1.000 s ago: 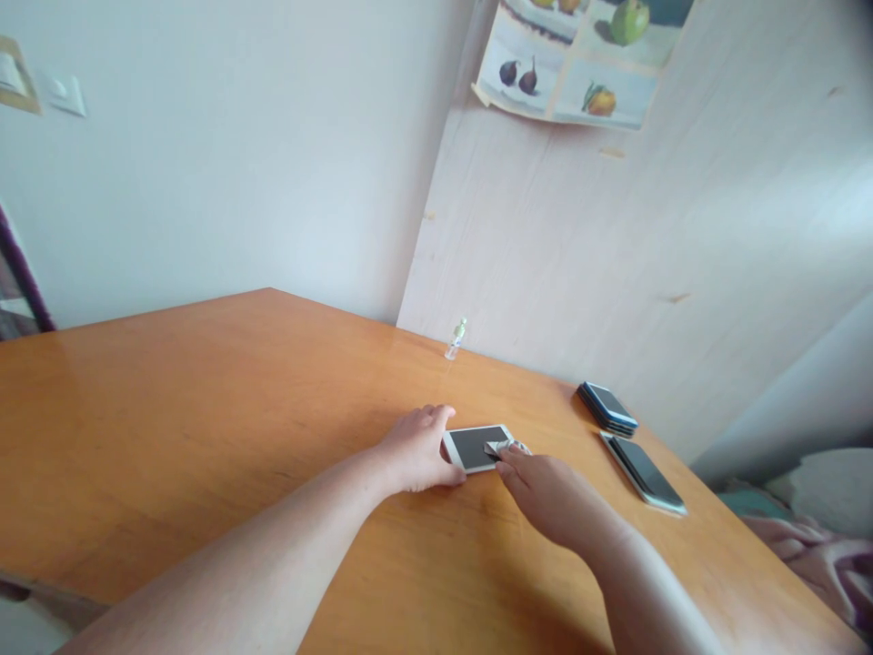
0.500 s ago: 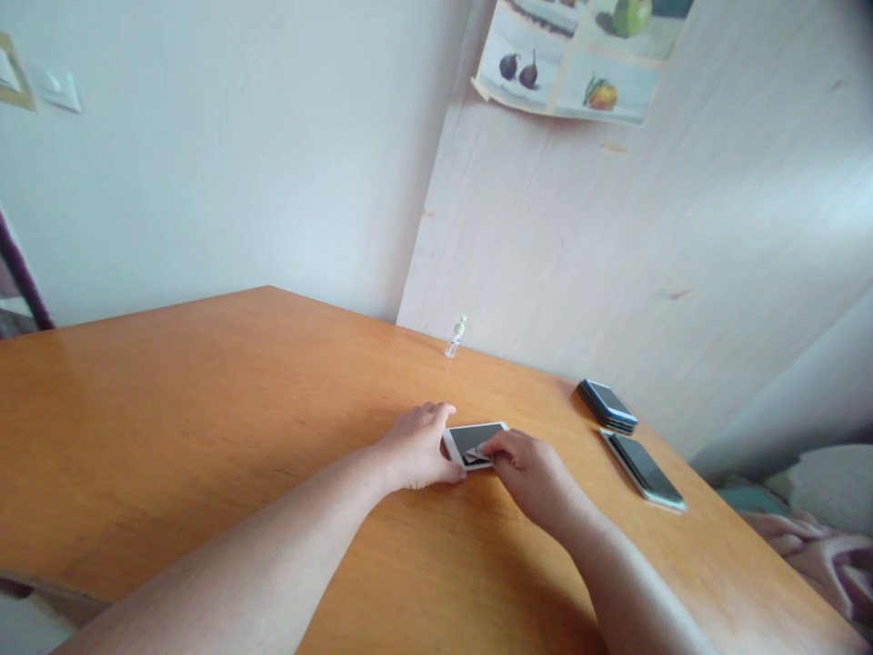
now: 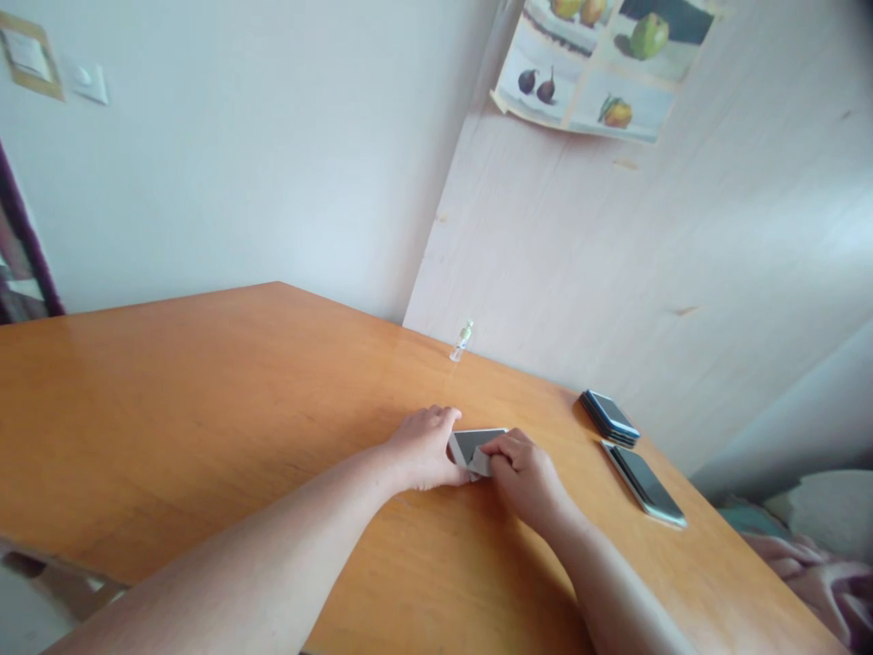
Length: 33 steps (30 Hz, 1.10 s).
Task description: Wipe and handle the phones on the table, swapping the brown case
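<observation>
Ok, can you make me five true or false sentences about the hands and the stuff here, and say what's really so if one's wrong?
1. The left hand holds one end of the white-framed phone. True.
2. The right hand is empty. False: it holds a pale cloth or tissue to that phone's screen.
3. The little bottle lies on its side. False: it stands upright.
4. A stack of phones sits to the right of both hands. True.
5. The fruit pictures lie on the table. False: they hang behind it.

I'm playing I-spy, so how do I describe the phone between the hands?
Find the wooden table, then the left hand and right hand there. Between them lies the white-edged phone; unlike the phones farther right, it has a wipe on it.
</observation>
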Tool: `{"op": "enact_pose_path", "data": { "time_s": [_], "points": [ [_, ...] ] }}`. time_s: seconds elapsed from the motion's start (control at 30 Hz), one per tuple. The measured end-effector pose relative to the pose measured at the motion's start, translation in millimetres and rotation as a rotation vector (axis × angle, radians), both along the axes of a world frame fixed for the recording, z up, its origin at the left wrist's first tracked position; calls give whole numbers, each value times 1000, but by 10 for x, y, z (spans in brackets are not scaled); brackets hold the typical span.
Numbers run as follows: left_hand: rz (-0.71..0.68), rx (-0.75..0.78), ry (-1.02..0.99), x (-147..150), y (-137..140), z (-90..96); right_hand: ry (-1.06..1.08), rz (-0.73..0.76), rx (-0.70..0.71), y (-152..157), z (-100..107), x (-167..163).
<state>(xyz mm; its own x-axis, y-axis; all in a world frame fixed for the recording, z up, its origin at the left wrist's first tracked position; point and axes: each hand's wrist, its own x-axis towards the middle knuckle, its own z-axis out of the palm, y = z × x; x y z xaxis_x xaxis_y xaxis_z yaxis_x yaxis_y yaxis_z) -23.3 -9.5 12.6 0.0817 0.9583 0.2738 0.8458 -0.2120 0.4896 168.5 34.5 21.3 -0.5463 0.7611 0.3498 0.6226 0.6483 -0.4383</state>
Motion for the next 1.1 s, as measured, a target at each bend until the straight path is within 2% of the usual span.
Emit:
{"op": "enact_pose_path", "data": {
  "time_s": [0.07,0.13,0.3,0.37,0.43,0.53,0.6,0.67,0.77,0.83,0.9,1.03,1.1],
  "points": [
    [5,5,-5,3,3,-5,-8,54,-8,-60,0,-53],
    [17,3,2,5,5,-10,-34,31,-10,-11,-19,-29],
    [22,-11,20,5,9,-16,-88,-239,66,283,-74,207],
    [17,-11,17,5,12,-23,-83,-246,79,259,-62,204],
    [15,-6,15,5,18,-35,-50,-111,63,129,-36,102],
    [15,12,12,5,26,-53,-10,187,27,-71,-9,-90],
    [14,16,11,5,25,-57,-7,247,31,-67,-19,-119],
    [19,10,8,7,18,-52,-11,138,53,66,-54,-32],
    [22,3,1,22,3,-35,-48,-140,87,305,-107,174],
    [16,8,-5,37,-6,-25,-85,-220,108,342,-114,221],
    [13,20,-11,50,-10,-23,-99,-144,116,245,-98,146],
    [9,50,-19,55,-5,-40,-79,175,89,-16,-65,-105],
    [1,49,-14,51,-3,-43,-87,191,100,19,-74,-100]
  ]
}}
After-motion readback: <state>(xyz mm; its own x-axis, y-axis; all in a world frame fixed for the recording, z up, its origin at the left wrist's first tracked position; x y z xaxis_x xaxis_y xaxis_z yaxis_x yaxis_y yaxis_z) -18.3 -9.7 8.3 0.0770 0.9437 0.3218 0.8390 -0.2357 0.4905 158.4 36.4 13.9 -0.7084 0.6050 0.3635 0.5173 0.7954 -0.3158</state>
